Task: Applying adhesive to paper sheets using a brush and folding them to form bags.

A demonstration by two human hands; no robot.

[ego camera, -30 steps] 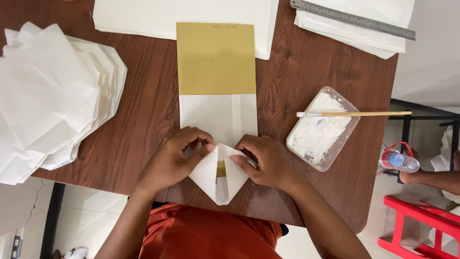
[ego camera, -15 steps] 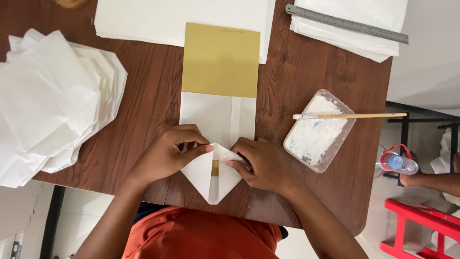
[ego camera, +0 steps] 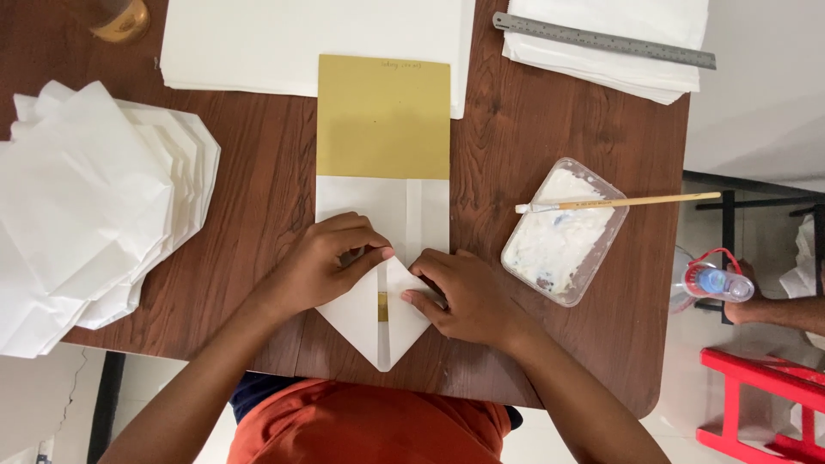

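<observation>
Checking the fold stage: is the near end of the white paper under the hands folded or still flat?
Folded. The white paper has two corners turned in to a point, both hands pressing them.

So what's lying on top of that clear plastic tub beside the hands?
A thin wooden brush lies across the rim of the plastic tub. Inside is white paste. The table under the tub shows only dimly through it.

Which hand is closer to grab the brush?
Probably the right hand. It presses the folded white paper on the side nearest the brush lying across the glue tray; left hand sits farther away.
</observation>
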